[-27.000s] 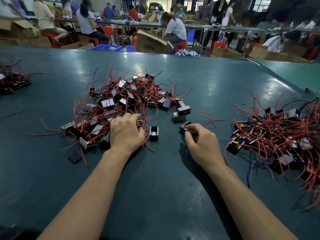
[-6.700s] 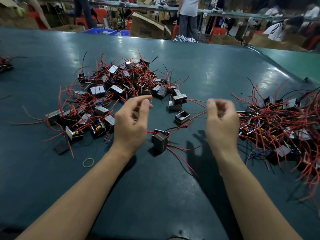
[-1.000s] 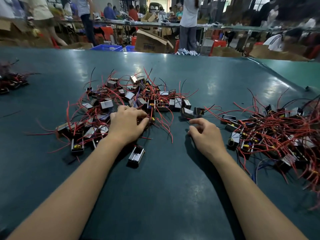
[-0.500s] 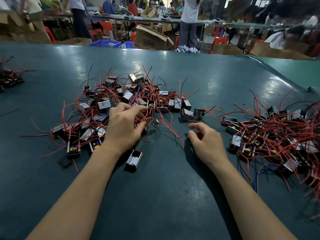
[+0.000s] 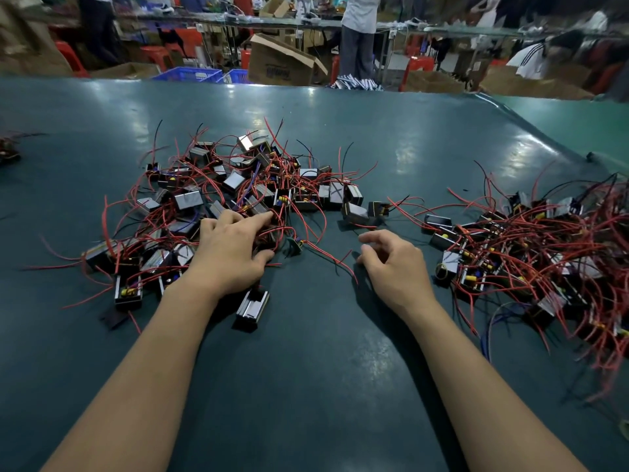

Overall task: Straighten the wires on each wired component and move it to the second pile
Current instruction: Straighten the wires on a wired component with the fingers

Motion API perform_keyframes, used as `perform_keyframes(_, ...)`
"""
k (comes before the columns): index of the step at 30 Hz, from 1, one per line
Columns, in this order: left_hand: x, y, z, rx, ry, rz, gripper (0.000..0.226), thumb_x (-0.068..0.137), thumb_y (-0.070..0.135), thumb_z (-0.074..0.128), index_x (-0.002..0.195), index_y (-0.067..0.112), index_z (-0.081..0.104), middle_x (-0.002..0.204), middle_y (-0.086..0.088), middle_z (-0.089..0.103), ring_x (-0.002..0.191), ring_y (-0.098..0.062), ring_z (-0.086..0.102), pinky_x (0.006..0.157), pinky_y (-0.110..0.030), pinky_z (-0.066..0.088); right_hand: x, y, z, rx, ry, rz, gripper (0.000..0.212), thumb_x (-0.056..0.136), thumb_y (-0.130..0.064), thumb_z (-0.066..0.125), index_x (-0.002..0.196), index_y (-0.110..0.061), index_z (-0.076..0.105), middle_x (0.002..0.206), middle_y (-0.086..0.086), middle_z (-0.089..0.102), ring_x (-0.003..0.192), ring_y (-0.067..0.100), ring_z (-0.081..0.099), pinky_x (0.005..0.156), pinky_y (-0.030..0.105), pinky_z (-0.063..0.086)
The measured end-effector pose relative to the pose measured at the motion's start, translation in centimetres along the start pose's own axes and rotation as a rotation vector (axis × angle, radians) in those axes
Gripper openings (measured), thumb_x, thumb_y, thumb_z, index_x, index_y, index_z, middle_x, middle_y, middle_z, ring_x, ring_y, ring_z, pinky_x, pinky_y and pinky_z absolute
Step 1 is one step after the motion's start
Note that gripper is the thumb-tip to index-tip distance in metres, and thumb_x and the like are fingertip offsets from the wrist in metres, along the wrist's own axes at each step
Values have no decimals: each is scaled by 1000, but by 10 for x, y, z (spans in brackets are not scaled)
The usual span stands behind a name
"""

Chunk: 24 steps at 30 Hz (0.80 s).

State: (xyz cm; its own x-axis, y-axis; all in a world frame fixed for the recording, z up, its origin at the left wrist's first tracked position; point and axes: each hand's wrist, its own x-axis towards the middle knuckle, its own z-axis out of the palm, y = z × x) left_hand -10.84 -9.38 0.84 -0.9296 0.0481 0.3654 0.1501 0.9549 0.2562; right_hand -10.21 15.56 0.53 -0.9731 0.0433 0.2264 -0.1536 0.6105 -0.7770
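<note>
Nearby, left hand grips a component, wires trailing right.

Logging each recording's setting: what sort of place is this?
Most likely a factory assembly floor. Two piles of small wired parts lie on a long green worktable, with cardboard boxes, blue crates and other workers' benches behind.

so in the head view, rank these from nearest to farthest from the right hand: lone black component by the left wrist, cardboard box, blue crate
From the right hand:
1. Lone black component, to its left, by the left wrist.
2. Cardboard box, beyond the table's far edge.
3. Blue crate, farther left of the box.
</note>
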Motion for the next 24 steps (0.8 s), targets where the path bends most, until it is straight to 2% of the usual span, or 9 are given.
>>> perform_keyframes(3,2,2,0,35,21,11,60,84,39,71,138,31,48,131,5,58,121,-20,48,97,-41,27,-1,-1,-1,4,2,4,18,93,-19,57,107,-20,69,89,-3,74,89,15,67,88,34,52)
perform_keyframes(6,0,4,-6,-133,140,9,60,76,41,79,128,26,55,119,3,64,108,-21,60,94,-44,39,-1,-1,-2,2,2,1,19,93,-18,57,107,-19,69,89,-2,74,88,14,68,87,34,52)
perform_keyframes(10,-4,6,-13,-368,253,-65,61,67,46,83,115,23,54,102,4,64,94,-19,62,84,-42,53,0,-1,-1,5,-1,5,19,93,-18,57,107,-18,70,90,-1,74,87,14,68,87,32,53)
perform_keyframes(13,-4,6,-15,-491,328,-94,60,69,32,86,116,17,53,107,-3,61,98,-22,61,88,-43,52,0,-1,-1,3,1,4,19,93,-18,57,107,-18,70,89,-1,74,88,14,68,87,31,52)
perform_keyframes(15,-4,8,-16,-483,417,-78,58,71,24,86,118,12,54,111,-7,59,102,-21,58,93,-39,50,0,-1,0,4,-3,4,19,92,-18,58,106,-19,70,89,-1,74,87,14,68,86,31,52)
perform_keyframes(19,-6,11,-19,-432,589,-47,58,73,16,84,122,7,54,119,-12,54,107,-15,54,92,-24,50,1,-1,0,18,11,11,18,91,-17,58,104,-20,70,88,0,75,89,16,68,88,32,51)
perform_keyframes(21,-8,12,-22,-427,588,-30,63,72,20,85,125,9,53,121,-9,56,104,-13,56,87,-20,50,2,0,0,22,20,13,17,90,-17,58,102,-20,71,88,0,75,88,18,68,88,34,50)
perform_keyframes(24,-11,13,-27,-423,520,-1,59,69,37,86,116,12,60,108,2,67,88,-9,63,80,-22,53,3,1,1,35,20,6,17,90,-17,58,101,-21,70,86,0,75,87,18,68,88,34,51)
